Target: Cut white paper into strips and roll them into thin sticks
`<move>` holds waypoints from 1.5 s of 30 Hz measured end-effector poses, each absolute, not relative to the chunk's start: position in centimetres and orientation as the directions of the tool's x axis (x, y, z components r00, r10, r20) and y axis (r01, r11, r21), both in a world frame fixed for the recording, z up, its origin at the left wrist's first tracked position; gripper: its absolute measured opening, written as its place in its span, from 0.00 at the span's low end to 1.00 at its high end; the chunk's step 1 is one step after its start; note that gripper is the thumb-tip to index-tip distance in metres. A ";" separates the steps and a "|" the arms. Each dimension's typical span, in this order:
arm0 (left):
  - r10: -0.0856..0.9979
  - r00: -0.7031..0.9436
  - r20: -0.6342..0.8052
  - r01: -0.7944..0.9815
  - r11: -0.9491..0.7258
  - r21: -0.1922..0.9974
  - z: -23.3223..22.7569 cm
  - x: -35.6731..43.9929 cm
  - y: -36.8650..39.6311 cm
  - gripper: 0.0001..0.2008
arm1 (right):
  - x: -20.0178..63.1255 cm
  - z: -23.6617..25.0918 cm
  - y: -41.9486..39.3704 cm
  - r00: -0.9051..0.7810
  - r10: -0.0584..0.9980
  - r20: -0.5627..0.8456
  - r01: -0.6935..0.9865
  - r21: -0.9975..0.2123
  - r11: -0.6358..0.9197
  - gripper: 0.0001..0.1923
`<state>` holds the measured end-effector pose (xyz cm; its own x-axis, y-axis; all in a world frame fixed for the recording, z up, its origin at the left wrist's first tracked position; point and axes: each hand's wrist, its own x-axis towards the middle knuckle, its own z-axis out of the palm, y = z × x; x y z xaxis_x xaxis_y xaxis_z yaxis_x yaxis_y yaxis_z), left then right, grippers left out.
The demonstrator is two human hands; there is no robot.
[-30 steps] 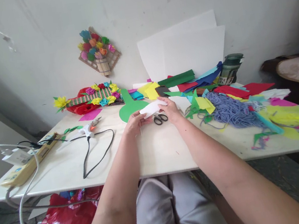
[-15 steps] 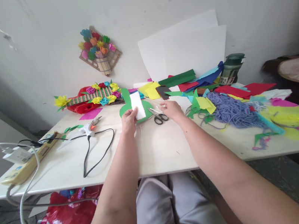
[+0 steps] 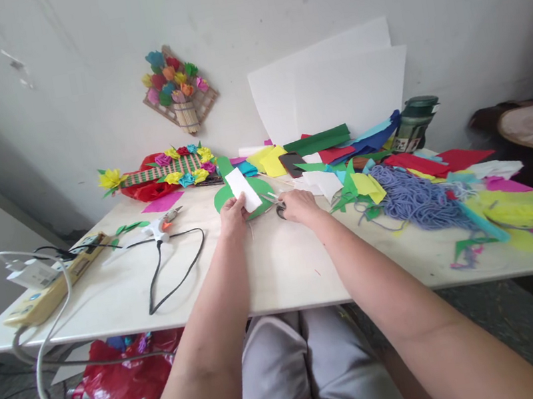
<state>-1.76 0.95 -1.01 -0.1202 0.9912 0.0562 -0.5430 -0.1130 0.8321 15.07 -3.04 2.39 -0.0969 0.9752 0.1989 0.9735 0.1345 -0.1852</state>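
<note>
- your left hand [image 3: 233,218] pinches a small white paper strip [image 3: 243,189] between thumb and fingers, a narrow grip; the strip tilts, its far end leaning left.
- the strip is near the middle of the table [image 3: 288,270], in front of you, partly covering a green paper cutout [image 3: 222,200] with a rounded body and an upright neck.
- your right hand [image 3: 302,206] is closed over the dark handles of the scissors [image 3: 281,210]; the blades point left, towards the strip. whether they are lifted off the table, you cannot tell from this view.
- just beyond your right hand lie white paper scraps [image 3: 325,183]; farther right, a tangled heap of blue-purple yarn [image 3: 408,197] sits among coloured paper.
- to your left, a white glue gun [image 3: 156,230] rests near a beige power strip [image 3: 57,280], its black cord looping across the table.
- behind, a flower-trimmed woven piece [image 3: 161,171] lies along the back, a dark green bottle [image 3: 416,125] stands at right, and large white sheets [image 3: 330,91] lean against the wall.
</note>
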 end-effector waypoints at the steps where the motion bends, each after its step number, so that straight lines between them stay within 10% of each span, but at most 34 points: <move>1: 0.991 -0.120 0.058 -0.542 -0.114 0.832 -1.0 -1.7 1.0 0.15 | 15.2 2.3 -2.8 -0.062 0.977 0.203 0.960 -0.257 0.114 0.20; 6: 0.990 -0.122 0.066 -0.542 -0.122 0.831 -0.9 -1.9 1.0 0.13 | 16.3 2.2 -2.3 0.092 0.995 -0.034 0.552 -0.830 -0.079 0.19; 9: 0.989 -0.130 0.064 -0.539 -0.125 0.833 -0.9 -1.9 0.9 0.13 | 16.7 2.4 -2.6 -0.058 0.985 -0.160 0.136 -0.979 -0.151 0.14; 14: 0.988 -0.150 0.038 -0.523 -0.112 0.845 -0.9 -2.0 0.9 0.13 | 17.4 2.5 -2.4 -0.273 0.942 -0.197 -0.128 -0.963 -0.238 0.03; 20: 0.987 -0.157 0.035 -0.512 -0.112 0.852 -0.9 -2.0 0.8 0.13 | 17.7 2.1 -2.0 -0.367 0.856 -0.365 -0.070 -0.906 -0.417 0.08; 45: 0.989 -0.138 0.046 -0.592 -0.119 0.797 -0.5 -2.1 0.5 0.18 | 15.9 2.1 -3.3 -0.394 0.918 -0.047 -0.011 -0.998 -0.056 0.12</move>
<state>-2.11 0.47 -0.53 -0.1381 0.9894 0.0457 -0.5918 -0.1194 0.7972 15.94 -3.27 2.13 -0.3939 0.9179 -0.0472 -0.0115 -0.0563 -0.9983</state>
